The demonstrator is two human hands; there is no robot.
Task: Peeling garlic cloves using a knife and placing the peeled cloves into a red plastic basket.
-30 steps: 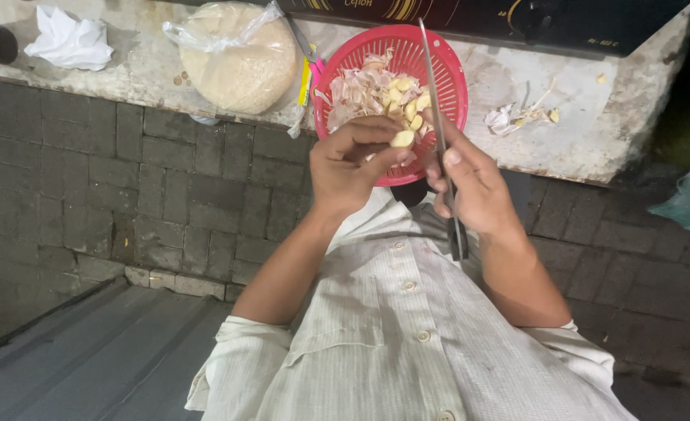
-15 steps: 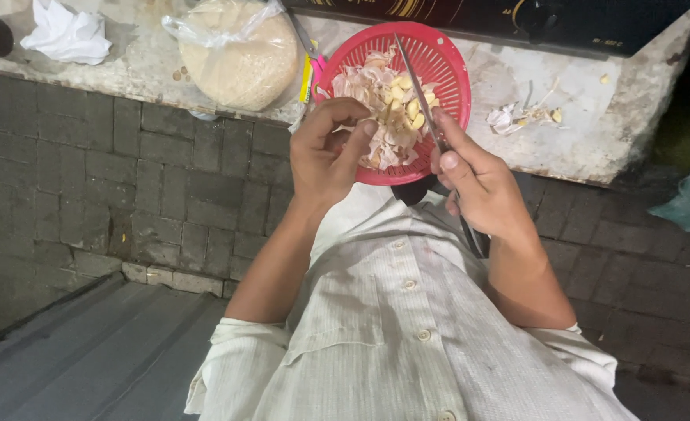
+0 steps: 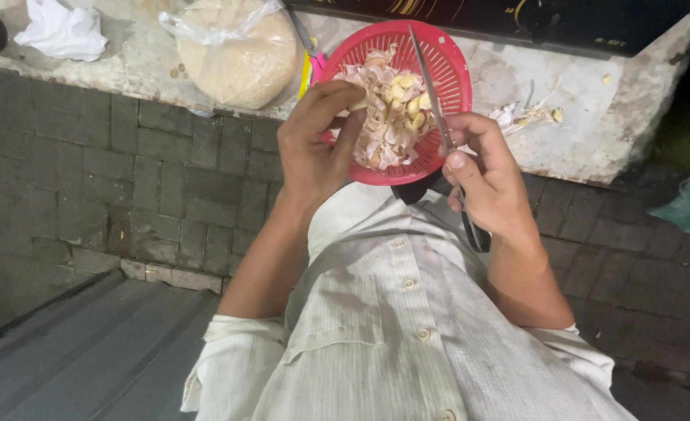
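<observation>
A red plastic basket point(image 3: 448, 61) holding garlic cloves and papery skins point(image 3: 389, 117) rests on the edge of a stone ledge. My left hand point(image 3: 313, 148) reaches into the basket's left side, its fingers pinched on a garlic clove point(image 3: 358, 104). My right hand point(image 3: 489, 175) grips a knife point(image 3: 429, 82) by its dark handle. The thin blade points up and away over the garlic heap.
A clear plastic bag of pale grain point(image 3: 239, 51) lies left of the basket, with a yellow and pink tool point(image 3: 311, 66) between them. Crumpled white paper point(image 3: 62, 33) sits far left. Garlic scraps point(image 3: 528, 115) lie right of the basket. Brick paving point(image 3: 111, 179) lies below the ledge point(image 3: 594, 132).
My left hand moved left and forward to the basket's left side. My right hand shifted right, and the knife blade swung from upright to leaning left over the garlic.
</observation>
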